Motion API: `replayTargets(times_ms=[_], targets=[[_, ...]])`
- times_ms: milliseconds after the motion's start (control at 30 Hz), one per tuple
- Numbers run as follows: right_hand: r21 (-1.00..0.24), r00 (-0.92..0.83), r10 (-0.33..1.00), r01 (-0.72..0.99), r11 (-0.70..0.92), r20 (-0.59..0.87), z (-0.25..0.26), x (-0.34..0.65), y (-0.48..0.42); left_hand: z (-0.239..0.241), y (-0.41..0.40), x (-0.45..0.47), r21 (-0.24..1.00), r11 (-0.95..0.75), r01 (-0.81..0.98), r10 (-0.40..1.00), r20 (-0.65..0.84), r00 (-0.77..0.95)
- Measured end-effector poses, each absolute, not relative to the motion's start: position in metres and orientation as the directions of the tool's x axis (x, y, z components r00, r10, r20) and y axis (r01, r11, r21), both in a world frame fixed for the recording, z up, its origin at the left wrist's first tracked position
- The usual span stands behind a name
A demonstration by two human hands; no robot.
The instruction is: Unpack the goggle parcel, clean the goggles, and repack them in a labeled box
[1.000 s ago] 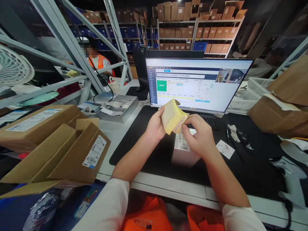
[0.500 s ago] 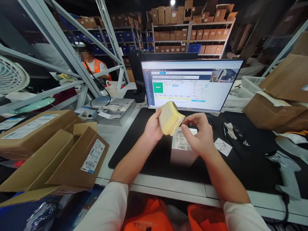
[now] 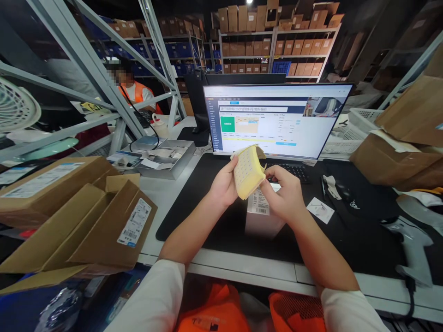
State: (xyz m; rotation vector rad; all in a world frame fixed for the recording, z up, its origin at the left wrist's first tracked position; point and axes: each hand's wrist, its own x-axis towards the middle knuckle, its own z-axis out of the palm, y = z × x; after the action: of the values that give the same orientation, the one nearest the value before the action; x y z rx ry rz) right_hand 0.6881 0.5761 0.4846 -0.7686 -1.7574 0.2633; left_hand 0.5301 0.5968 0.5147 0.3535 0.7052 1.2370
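Note:
My left hand (image 3: 224, 184) is closed around the left side of a thick, bent stack of yellow label sheets (image 3: 248, 171), its thumb on top. Rows of small pale labels show on the upper face. With thumb and fingers pinched together, my right hand (image 3: 284, 191) grips the stack's right edge. Below both hands a white box (image 3: 261, 223) with a printed label stands on the black desk mat (image 3: 211, 230); the right hand hides part of its top.
Behind the hands are a keyboard (image 3: 294, 171) and a monitor (image 3: 277, 124). A barcode scanner (image 3: 411, 244) and mouse (image 3: 343, 192) lie right, near a small white card (image 3: 320, 210). Open cardboard box (image 3: 100, 230) and grey tray (image 3: 169, 159) stand left. A person (image 3: 134, 94) sits beyond the frame.
The stack of yellow label sheets has tilted and shifted slightly right. My right hand's fingers have closed in on its right edge. A panel on the monitor has changed colour.

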Motion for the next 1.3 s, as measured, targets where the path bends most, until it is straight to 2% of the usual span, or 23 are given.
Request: replayTargets(times_ms=[133,300,500,867,1133,1300], targets=[[-0.602,-0.117,0.657,0.307,0.737,0.745,0.485,0.687,0.575,0.515,0.596,0.530,0.593,0.314,-0.742,0.943,-0.288,0.170],[-0.586,-0.121,0.638,0.295,0.755,0.761,0.486,0.687,0.573,0.510,0.600,0.529,0.630,0.296,-0.718,0.953,-0.248,0.176],[-0.619,-0.082,0.659,0.272,0.737,0.748,0.486,0.688,0.574,0.509,0.605,0.526,0.654,0.234,-0.720,0.965,-0.246,0.090],[-0.611,-0.041,0.658,0.331,0.719,0.752,0.486,0.689,0.575,0.505,0.609,0.522,0.670,0.191,-0.717,0.976,-0.210,0.063],[-0.657,-0.016,0.707,0.356,0.665,0.707,0.487,0.699,0.580,0.510,0.610,0.515,0.661,0.157,-0.734,0.980,-0.198,0.032],[-0.589,-0.046,0.698,0.497,0.637,0.715,0.491,0.725,0.588,0.515,0.613,0.508,0.692,0.101,-0.715,0.985,-0.168,-0.024]])
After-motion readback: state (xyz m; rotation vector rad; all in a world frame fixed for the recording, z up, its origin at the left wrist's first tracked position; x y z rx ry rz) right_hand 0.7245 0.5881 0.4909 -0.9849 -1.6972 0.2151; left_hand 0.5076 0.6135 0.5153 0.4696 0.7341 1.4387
